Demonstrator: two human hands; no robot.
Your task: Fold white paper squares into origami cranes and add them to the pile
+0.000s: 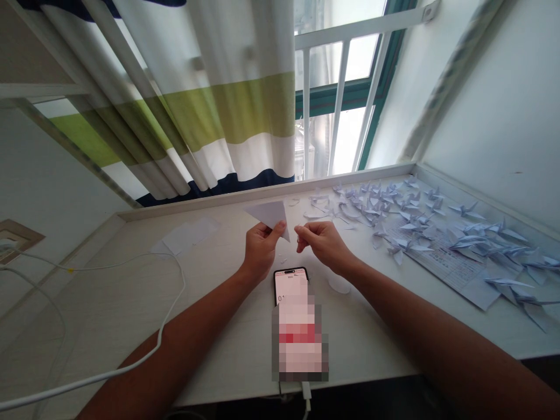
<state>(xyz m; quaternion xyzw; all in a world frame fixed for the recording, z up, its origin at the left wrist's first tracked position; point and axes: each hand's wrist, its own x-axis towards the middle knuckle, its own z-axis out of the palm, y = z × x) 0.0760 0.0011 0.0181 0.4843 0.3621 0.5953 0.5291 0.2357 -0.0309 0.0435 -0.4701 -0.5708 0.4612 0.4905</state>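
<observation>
Over the desk [105, 306], left hand [259, 249] holds paper [268, 212], fingers [276, 234] apparently part-hidden.

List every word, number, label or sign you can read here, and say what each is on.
"0.1", apparently, the rest blocked out: on the phone screen.
Small heading above it, same screen: too small to read.
Printed sheet, partly under the paper cranes: print too small and blurred to read.
Folded paper in the left hand: no writing visible.
</observation>
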